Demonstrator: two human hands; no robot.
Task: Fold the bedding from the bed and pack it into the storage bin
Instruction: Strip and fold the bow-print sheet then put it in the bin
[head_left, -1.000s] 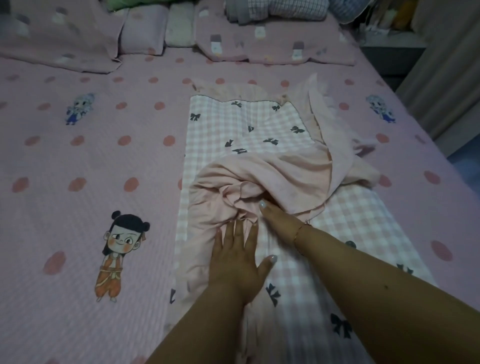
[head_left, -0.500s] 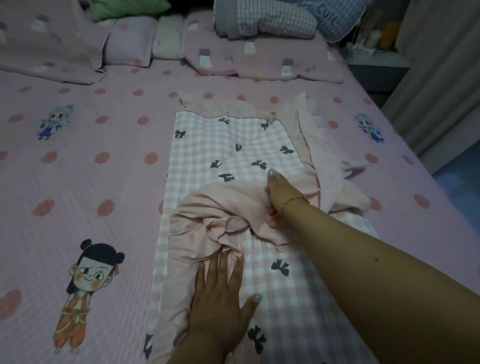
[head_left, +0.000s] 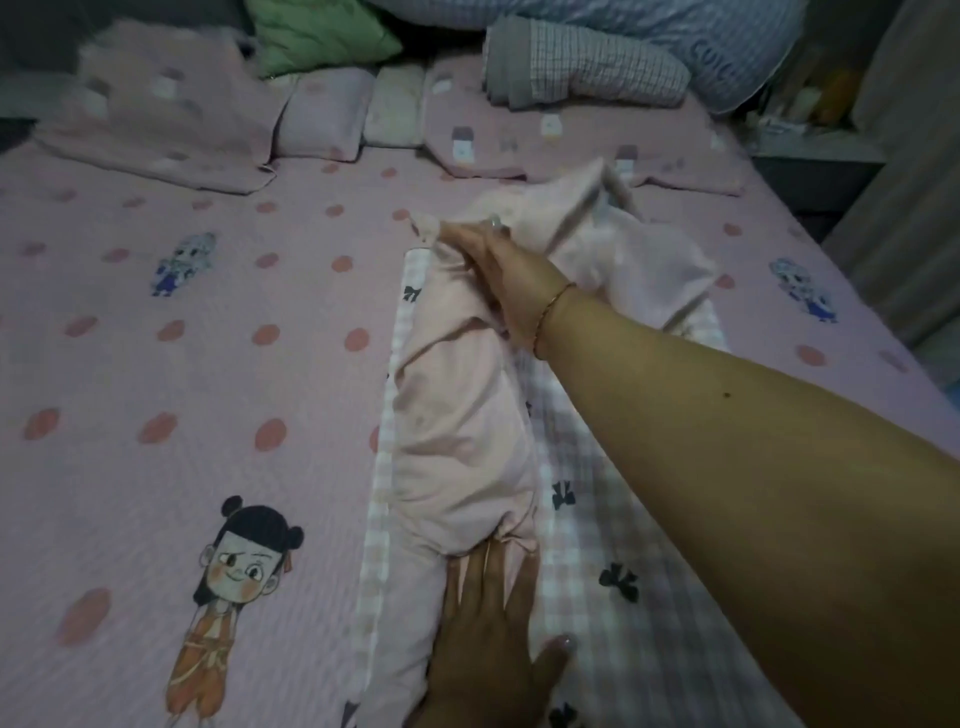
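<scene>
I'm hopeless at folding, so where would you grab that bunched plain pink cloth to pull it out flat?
Probably the far left corner of the plain pink cloth, coming from the near side. The right hand grips there already; the left hand lies flat on the near end, pinning it. The bunch runs lengthwise between them.

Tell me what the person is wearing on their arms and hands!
Both arms are bare, no sleeves showing. The right hand has a thin gold-coloured bracelet at the wrist and a small dark mark on the forearm. The left hand has a pale painted thumbnail.
</scene>
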